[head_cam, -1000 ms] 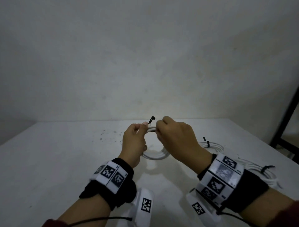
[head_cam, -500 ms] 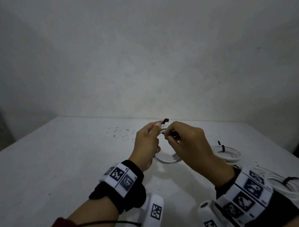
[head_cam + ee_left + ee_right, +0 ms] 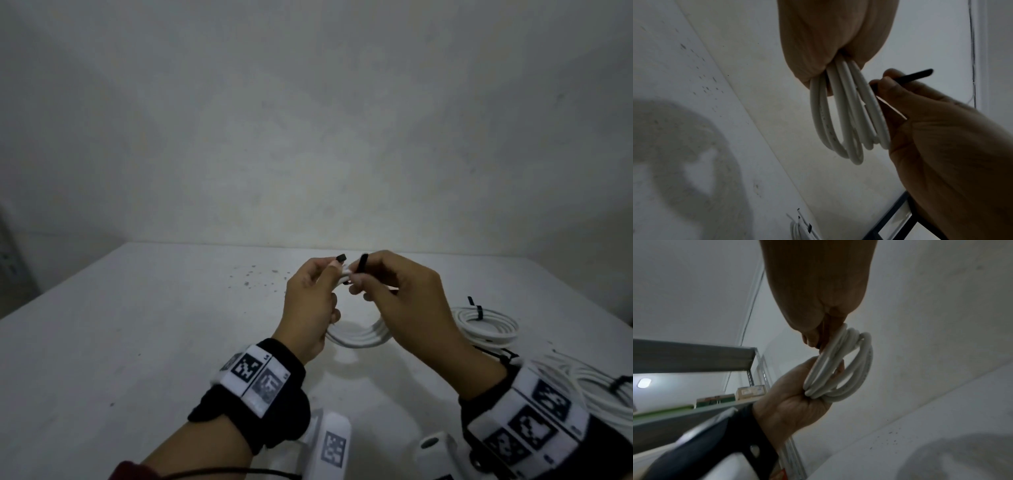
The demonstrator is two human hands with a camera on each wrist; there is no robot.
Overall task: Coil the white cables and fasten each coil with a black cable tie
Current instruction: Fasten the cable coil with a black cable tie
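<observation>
My left hand clamps the white cable coil above the surface, thumb pinning the tie head. My right hand pinches the black cable tie tail; if the tail slips or misses the head, the loops could spring loose.

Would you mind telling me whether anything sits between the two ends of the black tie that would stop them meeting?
Nothing visible does. The left hand holds the tie's head end, the right hand pinches its tail, with open air between them above the coil.
</observation>
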